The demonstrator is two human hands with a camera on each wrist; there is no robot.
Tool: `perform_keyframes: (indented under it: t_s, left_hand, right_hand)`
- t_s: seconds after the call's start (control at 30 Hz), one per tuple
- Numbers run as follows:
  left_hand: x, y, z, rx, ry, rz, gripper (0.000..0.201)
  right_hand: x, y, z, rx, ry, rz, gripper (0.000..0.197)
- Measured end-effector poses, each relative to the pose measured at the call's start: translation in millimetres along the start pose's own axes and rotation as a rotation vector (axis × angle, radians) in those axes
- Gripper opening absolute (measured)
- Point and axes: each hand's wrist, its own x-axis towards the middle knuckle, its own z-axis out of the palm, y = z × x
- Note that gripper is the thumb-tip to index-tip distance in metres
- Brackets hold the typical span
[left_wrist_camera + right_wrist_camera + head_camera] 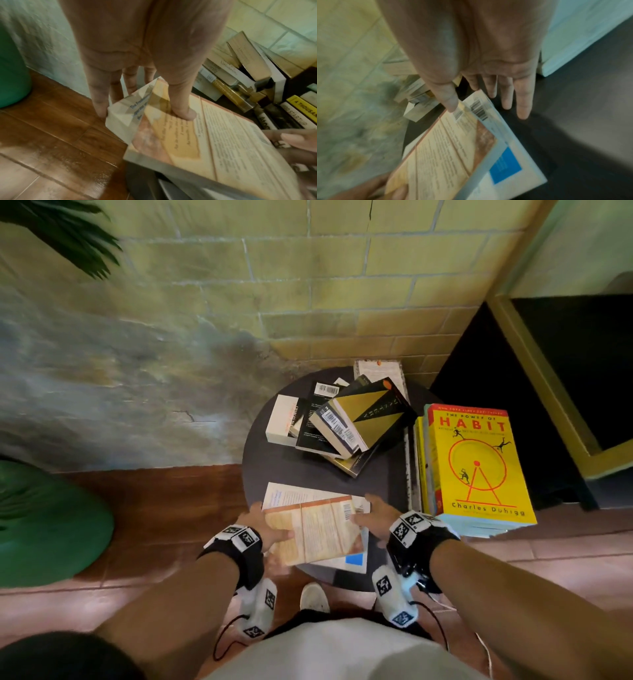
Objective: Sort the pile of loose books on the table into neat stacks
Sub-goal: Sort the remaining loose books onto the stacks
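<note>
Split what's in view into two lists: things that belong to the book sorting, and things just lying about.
Part of the job:
- orange-and-cream paperback, held by left hand, touched by right hand
- white book with blue square beneath it
- loose pile of black, gold and white books
- neat stack topped by yellow Habit book
- round dark table

Just lying about:
- green cushion
- plant leaves

The head camera looks steeply down from above onto the round dark table (260,474), taking in both forearms and the brick wall (308,285) behind it. The left wrist camera sits close behind the left hand (137,60), facing along its fingers toward the orange-backed book (214,142) at the table's near edge. The right wrist camera (blurred) looks likewise along the right hand (479,54). All three views share that book and the table around it.
</note>
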Motion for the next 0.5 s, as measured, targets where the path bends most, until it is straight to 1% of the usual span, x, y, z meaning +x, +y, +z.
perform_keyframes:
  t_s: [0.1,0.13,0.2,0.23,0.3,0.33,0.47,0.5]
  left_hand:
    - [11.4,-8.1,-5.3,-0.093,-0.037,0.004,0.088]
    - [16.2,-11.5,-6.4,-0.11,-0.051,0.009,0.079]
    - [17.5,-11.1,-8.1,-0.124,-0.064,0.034,0.054]
    - [15.6,-8.7,-8.4,-0.142,-0.046,0.035,0.05]
    - [15.9,-5.8,-7.2,-0.185,0.013,0.005,0.054]
    - [18.3,-6.6,-5.7,-0.202,0.022,-0.005,0.056]
    - [27.1,-12.1,-3.0,-0.262,-0.03,-0.017,0.058]
    - [26.7,-12.0,-4.1,-0.265,-0.041,-0.015,0.055]
  right_hand:
    - [7.6,-1.7,6.1,0.236,0.014,0.049,0.077]
    - [8.7,-2.4,6.2,0.308,0.018,0.058,0.077]
    - [9.0,-3.1,4.4,0.437,0.021,0.092,0.074]
    - [9.8,-2.8,3.3,0.487,0.021,0.105,0.072]
    - [14.3,-1.2,1.9,0.556,0.016,0.107,0.072]
    - [17.3,-0.5,1.4,0.575,0.022,0.103,0.072]
    - [20.8,-0.4,-2.3,0.718,0.026,0.143,0.077]
    - [20.5,0.4,-3.5,0.756,0.027,0.154,0.079]
